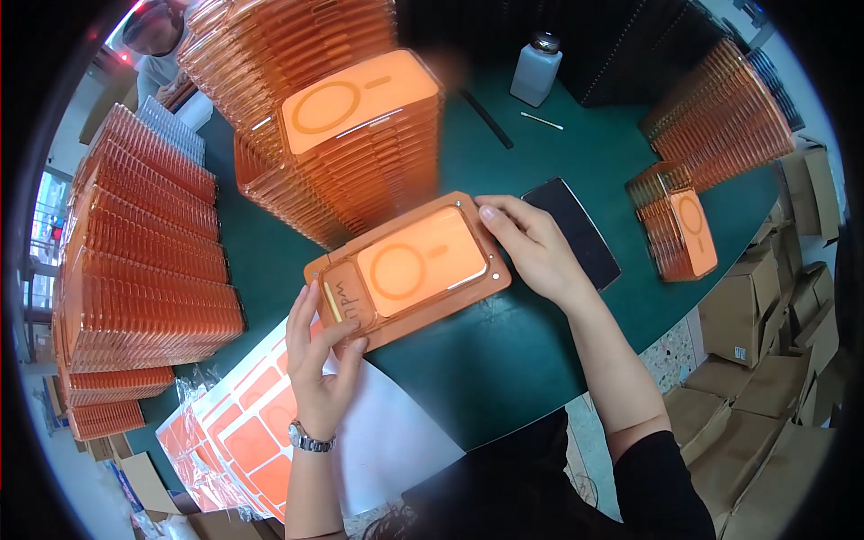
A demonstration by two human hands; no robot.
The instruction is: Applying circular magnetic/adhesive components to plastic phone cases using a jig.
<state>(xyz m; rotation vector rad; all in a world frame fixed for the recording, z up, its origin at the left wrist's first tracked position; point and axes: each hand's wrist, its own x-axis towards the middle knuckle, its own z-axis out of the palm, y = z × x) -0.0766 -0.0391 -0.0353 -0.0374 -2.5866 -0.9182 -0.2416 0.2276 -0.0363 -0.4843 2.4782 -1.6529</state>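
Just above the green table, both hands hold an orange-brown rectangular frame (400, 330), slightly tilted. Set in its recess is a bright orange panel (454, 236) printed with a ring and a short bar. Dark handwriting marks the frame's left end, and small metal dots show near its right corners. My left hand (319, 373), with a watch on the wrist, grips the left end, thumb and fingers at the edge. At the upper right corner my right hand (535, 243) pinches the frame; its fingertips are partly hidden.
Behind the frame rises a tall stack of clear orange cases (378, 171). More stacks (153, 261) line the left; smaller ones (720, 117) stand far right. Orange sticker sheets (256, 432) lie at the lower left. A dark phone (576, 229), a pump bottle (537, 72) and a cotton swab (542, 121) sit rightward.
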